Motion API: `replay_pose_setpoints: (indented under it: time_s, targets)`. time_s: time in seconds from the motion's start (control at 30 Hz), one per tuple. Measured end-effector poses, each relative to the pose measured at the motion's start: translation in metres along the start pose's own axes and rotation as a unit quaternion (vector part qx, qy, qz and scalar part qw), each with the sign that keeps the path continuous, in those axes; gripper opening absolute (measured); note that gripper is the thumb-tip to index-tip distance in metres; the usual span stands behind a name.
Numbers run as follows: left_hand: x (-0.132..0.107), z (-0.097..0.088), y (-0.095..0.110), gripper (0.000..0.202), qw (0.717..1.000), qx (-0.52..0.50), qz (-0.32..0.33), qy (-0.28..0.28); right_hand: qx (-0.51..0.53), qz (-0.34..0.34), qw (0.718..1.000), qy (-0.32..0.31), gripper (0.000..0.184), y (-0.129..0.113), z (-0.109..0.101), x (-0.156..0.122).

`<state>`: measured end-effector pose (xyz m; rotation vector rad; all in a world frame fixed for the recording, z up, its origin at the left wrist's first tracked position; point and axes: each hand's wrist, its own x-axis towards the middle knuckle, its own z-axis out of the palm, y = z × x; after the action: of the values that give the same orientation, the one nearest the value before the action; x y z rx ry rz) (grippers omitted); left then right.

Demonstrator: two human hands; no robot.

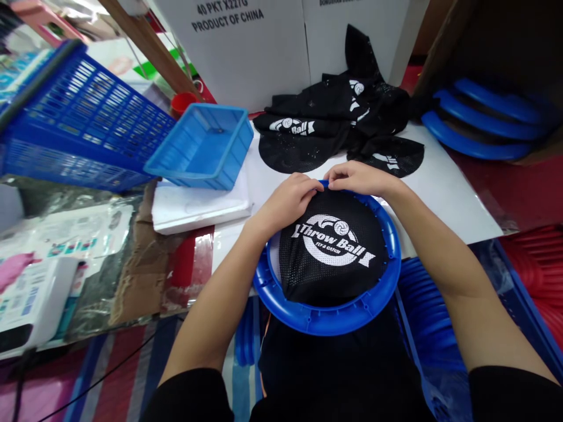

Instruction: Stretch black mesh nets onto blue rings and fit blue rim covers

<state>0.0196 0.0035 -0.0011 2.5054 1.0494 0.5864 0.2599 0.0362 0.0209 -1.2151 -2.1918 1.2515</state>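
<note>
While the blue ring [325,321] juts past the near edge of the white bench [461,211], over the lap, both hands meet at its far rim. Left hand [297,199]: grip narrow, fingers closed on the rim. Right hand [356,177]: same, just beside the left, fingertips bunched; can't tell how much fabric is caught under either. Black mesh disc [336,284], "Throw Ball" print up, sits inside the ring, gap along its left edge. More black mesh pieces [299,152] piled beyond, against white cartons [250,64]. Light-blue bin [197,155] left; stacked blue rings [479,149] far right.
</note>
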Motion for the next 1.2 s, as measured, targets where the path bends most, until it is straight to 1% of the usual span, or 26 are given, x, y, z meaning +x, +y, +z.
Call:
replay_pose_setpoints:
  time_s: [0.23,0.43,0.63,0.8,0.87,0.93,1.1,1.2]
  targets:
    - [0.0,0.0,0.0,0.034,1.0,-0.002,-0.009,-0.01,-0.046,-0.011,0.999,0.015,0.012,-0.001,0.002,0.0]
    - [0.002,0.0,0.0,0.036,0.999,0.021,-0.007,-0.028,-0.012,-0.03,0.999,-0.007,0.014,0.006,0.0,0.003]
    - [0.0,0.004,0.0,0.037,0.999,0.035,-0.008,-0.015,-0.008,-0.037,0.999,0.009,0.013,0.011,0.001,0.005]
    - [-0.001,0.011,0.0,0.042,0.99,0.134,0.001,-0.03,0.016,-0.032,0.999,-0.004,0.012,0.013,0.0,0.006]
    - [-0.002,0.013,0.001,0.044,0.987,0.16,0.001,-0.033,0.017,-0.029,0.999,-0.006,0.01,0.013,0.001,0.007]
    - [-0.002,0.014,0.002,0.045,0.986,0.164,0.002,-0.035,0.018,-0.027,0.999,-0.005,0.008,0.013,0.002,0.008]
    - [-0.002,0.013,0.005,0.043,0.987,0.156,-0.005,-0.037,-0.005,-0.027,0.999,0.021,0.009,0.012,0.006,0.01]
    - [-0.002,0.011,0.006,0.044,0.988,0.147,-0.007,-0.038,-0.008,-0.034,0.999,0.011,0.013,0.012,0.004,0.008]
